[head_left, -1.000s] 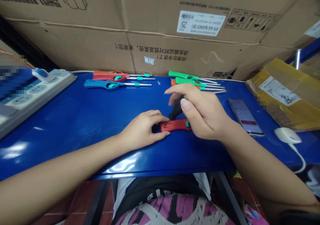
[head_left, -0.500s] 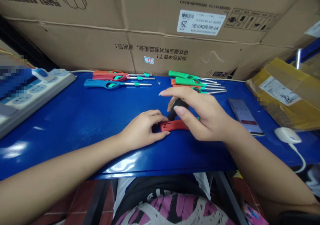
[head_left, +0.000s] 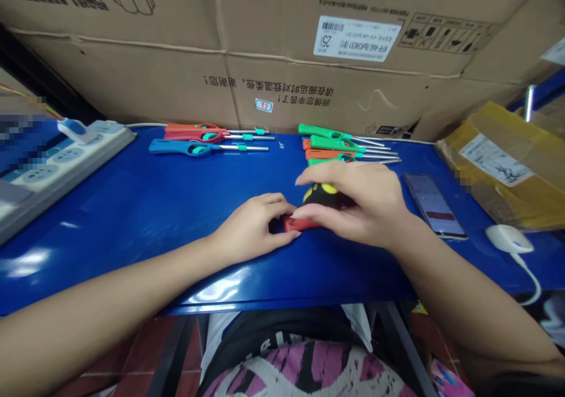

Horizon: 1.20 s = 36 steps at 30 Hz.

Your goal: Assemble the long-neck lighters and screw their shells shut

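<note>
A red long-nosed lighter (head_left: 296,224) lies on the blue table (head_left: 145,208) in front of me. My left hand (head_left: 253,227) pinches its near end with thumb and fingers pressed on it. My right hand (head_left: 357,202) is curled round a black and yellow screwdriver handle (head_left: 322,195) held low over the lighter's body, hiding most of it. The screwdriver's tip is hidden.
Three lighters, red and blue (head_left: 194,148), lie at the back left; several green and orange ones (head_left: 335,145) at the back centre. A power strip (head_left: 57,155) sits left, a phone (head_left: 432,204) and a white mouse-like device (head_left: 507,239) right. Cardboard boxes (head_left: 282,43) wall the back.
My right hand has tipped the screwdriver down and lowered over the red lighter, so the yellow-marked handle now shows. My left hand has stayed put.
</note>
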Each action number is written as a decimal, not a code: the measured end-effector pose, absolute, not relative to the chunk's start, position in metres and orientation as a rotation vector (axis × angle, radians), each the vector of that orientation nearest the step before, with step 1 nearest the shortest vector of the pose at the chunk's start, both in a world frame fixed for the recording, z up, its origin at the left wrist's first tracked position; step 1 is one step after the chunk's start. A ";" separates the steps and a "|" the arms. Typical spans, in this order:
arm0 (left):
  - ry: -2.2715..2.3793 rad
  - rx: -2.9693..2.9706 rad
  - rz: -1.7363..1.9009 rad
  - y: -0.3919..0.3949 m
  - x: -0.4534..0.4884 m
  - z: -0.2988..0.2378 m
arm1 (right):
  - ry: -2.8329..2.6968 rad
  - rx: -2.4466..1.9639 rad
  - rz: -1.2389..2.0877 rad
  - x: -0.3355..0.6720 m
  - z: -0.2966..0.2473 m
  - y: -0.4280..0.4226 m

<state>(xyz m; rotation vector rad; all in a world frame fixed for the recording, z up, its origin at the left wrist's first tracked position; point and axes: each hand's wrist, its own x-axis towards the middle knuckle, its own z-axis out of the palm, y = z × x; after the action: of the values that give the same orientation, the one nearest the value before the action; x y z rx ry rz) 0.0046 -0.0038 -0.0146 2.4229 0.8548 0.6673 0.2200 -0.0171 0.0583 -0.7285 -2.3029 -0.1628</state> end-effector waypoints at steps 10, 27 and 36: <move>0.842 2.405 0.718 -0.004 0.004 -0.018 | -2.292 -0.712 -0.005 0.218 0.060 -0.022; 0.876 2.392 0.654 -0.004 0.005 -0.016 | -2.342 -0.672 0.067 0.221 0.058 -0.016; 0.880 2.389 0.661 -0.004 0.005 -0.016 | -2.342 -0.757 0.053 0.223 0.063 -0.018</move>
<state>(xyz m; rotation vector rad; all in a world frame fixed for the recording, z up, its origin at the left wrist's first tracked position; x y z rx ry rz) 0.0050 -0.0037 -0.0162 2.3887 0.8798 0.6614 0.2228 -0.0178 0.0626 -0.7575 -2.3425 0.0529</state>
